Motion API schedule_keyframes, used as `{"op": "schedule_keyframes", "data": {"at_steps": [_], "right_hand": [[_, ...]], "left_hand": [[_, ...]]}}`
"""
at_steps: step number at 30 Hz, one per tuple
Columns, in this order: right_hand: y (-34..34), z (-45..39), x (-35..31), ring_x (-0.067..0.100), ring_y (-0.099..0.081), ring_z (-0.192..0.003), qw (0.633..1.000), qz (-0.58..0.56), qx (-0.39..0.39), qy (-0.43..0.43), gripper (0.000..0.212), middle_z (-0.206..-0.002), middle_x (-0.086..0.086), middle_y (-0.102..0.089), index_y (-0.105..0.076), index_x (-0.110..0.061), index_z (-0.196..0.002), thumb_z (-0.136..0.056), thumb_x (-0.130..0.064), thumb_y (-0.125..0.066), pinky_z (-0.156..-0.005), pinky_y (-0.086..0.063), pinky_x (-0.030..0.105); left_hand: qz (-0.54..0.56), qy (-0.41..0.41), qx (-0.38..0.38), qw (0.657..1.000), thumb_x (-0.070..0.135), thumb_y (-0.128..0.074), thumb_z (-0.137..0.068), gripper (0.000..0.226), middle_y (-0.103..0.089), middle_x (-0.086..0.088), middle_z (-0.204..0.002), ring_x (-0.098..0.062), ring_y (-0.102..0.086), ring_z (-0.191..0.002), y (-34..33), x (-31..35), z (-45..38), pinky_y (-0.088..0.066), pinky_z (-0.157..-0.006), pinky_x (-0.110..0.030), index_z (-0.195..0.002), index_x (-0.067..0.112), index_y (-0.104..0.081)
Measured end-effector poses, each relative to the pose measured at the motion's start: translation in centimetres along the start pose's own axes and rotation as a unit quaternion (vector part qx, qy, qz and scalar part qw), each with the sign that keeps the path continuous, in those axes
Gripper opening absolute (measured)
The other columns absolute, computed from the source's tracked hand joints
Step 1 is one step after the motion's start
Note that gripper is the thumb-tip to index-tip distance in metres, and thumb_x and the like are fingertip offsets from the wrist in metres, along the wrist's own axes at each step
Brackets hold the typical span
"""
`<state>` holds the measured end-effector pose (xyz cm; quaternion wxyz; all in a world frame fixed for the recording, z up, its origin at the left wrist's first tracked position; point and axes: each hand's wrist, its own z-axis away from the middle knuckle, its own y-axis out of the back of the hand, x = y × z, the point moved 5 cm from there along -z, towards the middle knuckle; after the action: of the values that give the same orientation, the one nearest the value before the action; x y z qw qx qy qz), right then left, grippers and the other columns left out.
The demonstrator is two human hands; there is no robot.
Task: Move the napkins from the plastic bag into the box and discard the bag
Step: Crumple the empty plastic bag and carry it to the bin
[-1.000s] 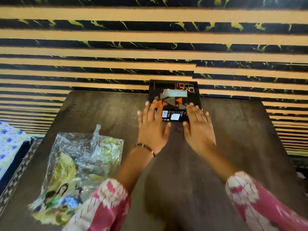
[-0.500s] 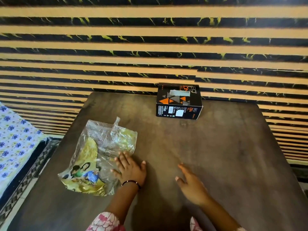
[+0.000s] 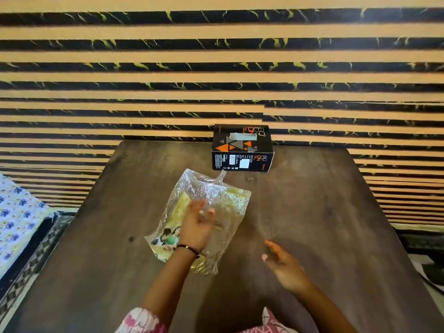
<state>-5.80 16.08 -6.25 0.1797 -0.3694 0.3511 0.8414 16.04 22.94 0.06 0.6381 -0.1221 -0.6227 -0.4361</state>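
Left hand (image 3: 195, 227) blurred on plastic bag (image 3: 223, 200), grip unclear

dark wooden table (image 3: 312, 212), striped wall (image 3: 168, 75), floral cloth (image 3: 16, 219)

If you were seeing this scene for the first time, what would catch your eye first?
The crinkly plastic bag in the middle of the dark table, with the left hand on it. Behind it, at the table's far edge, stands a black box with orange triangles. The right hand hovers open nearby.
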Motion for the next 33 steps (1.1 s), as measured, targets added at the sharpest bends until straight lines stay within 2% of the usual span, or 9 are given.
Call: {"op": "schedule_keyframes", "data": {"at_steps": [3, 6, 10, 15, 19, 21, 27, 30, 33], "right_hand": [[-0.8, 0.1, -0.5, 0.015, -0.036, -0.136, 1.0, 0.006, -0.02, 0.012, 0.05, -0.146, -0.001, -0.041, -0.038, -0.02, -0.139, -0.092, -0.025, -0.053, -0.111, -0.027, 0.027], [-2.4, 0.3, -1.5, 0.012, -0.035, -0.135, 0.997, -0.035, -0.064, 0.026, 0.048, -0.146, 0.002, -0.039, -0.037, -0.013, -0.139, -0.093, -0.018, -0.051, -0.11, -0.03, 0.023], [-5.2, 1.3, -3.3, 0.006, -0.039, -0.122, 0.977, -0.145, -0.154, -0.005, 0.045, -0.135, 0.001, -0.045, -0.036, -0.01, -0.139, -0.095, -0.011, -0.046, -0.088, -0.039, 0.007], [-5.0, 1.4, -3.6, 0.017, -0.032, -0.138, 0.96, -0.246, -0.135, -0.021, 0.047, -0.148, 0.005, -0.037, -0.03, -0.01, -0.142, -0.096, -0.014, -0.042, -0.113, -0.022, 0.028], [-5.2, 1.0, -2.8, 0.017, -0.032, -0.138, 0.908, -0.383, -0.149, -0.081, 0.041, -0.147, 0.0, -0.04, -0.04, -0.017, -0.138, -0.097, -0.022, -0.036, -0.114, -0.02, 0.036], [-5.6, 1.0, -2.4, 0.016, -0.042, -0.128, 0.883, -0.425, -0.169, -0.104, 0.038, -0.137, -0.002, -0.05, -0.046, -0.019, -0.131, -0.098, -0.028, -0.032, -0.109, -0.026, 0.037], [-5.8, 1.1, -1.3, 0.023, -0.053, -0.115, 0.891, -0.431, -0.1, -0.095, 0.027, -0.124, 0.01, -0.059, -0.059, -0.012, -0.109, -0.098, -0.012, -0.035, -0.086, -0.041, 0.023], [-3.7, 0.6, -1.1, 0.024, -0.057, -0.112, 0.929, -0.366, 0.037, -0.04, 0.026, -0.117, 0.015, -0.063, -0.061, -0.013, -0.099, -0.089, 0.006, -0.046, -0.078, -0.044, 0.022], [-2.3, 0.6, -2.6, 0.015, -0.048, -0.117, 0.954, -0.296, 0.033, 0.016, 0.058, -0.127, 0.003, -0.054, -0.047, -0.021, -0.124, -0.078, 0.013, -0.057, -0.087, -0.042, 0.023]], "left_hand": [[-0.18, 0.087, 0.078, 0.977, 0.038, -0.053, -0.076, 0.059, -0.05, -0.023, -0.132, -0.039, -0.043, -0.124, 4.3, -4.6, -1.2, -0.032, -0.108, -0.046, -0.125, 0.006, -0.052], [-0.229, 0.179, 0.052, 0.955, 0.032, -0.057, -0.084, 0.048, -0.054, -0.029, -0.124, -0.042, -0.047, -0.118, 5.4, -7.5, -0.3, -0.035, -0.104, -0.048, -0.123, 0.004, -0.05], [-0.217, 0.132, -0.015, 0.967, 0.027, -0.053, -0.09, 0.042, -0.06, -0.026, -0.118, -0.041, -0.056, -0.109, 2.2, -6.6, 1.7, -0.045, -0.087, -0.039, -0.123, 0.003, -0.047], [-0.169, 0.066, -0.078, 0.98, 0.026, -0.063, -0.084, 0.051, -0.065, -0.015, -0.115, -0.027, -0.061, -0.105, -1.4, -5.6, 4.0, -0.045, -0.08, -0.028, -0.13, 0.01, -0.046], [-0.077, 0.038, -0.121, 0.989, 0.02, -0.075, -0.075, 0.071, -0.06, -0.006, -0.123, -0.01, -0.056, -0.098, -3.0, -5.5, 5.2, -0.045, -0.086, -0.021, -0.137, 0.018, -0.039], [-0.142, -0.004, -0.13, 0.981, 0.028, -0.075, -0.073, 0.077, -0.059, 0.003, -0.116, -0.008, -0.059, -0.096, -3.4, -5.4, 5.5, -0.048, -0.085, -0.022, -0.137, 0.037, -0.034], [-0.38, -0.061, -0.132, 0.914, 0.042, -0.06, -0.081, 0.036, -0.055, 0.001, -0.118, -0.022, -0.059, -0.104, -4.2, -4.8, 5.7, -0.049, -0.081, -0.033, -0.115, 0.033, -0.055], [-0.349, -0.08, -0.11, 0.927, 0.033, -0.056, -0.082, 0.016, -0.061, 0.002, -0.105, -0.022, -0.061, -0.096, -3.9, -4.9, 5.6, -0.048, -0.076, -0.033, -0.095, 0.026, -0.062], [-0.218, -0.12, -0.113, 0.962, 0.026, -0.057, -0.074, 0.005, -0.064, 0.008, -0.083, -0.011, -0.061, -0.078, -3.7, -4.5, 5.5, -0.044, -0.066, -0.025, -0.074, 0.03, -0.059]]}}
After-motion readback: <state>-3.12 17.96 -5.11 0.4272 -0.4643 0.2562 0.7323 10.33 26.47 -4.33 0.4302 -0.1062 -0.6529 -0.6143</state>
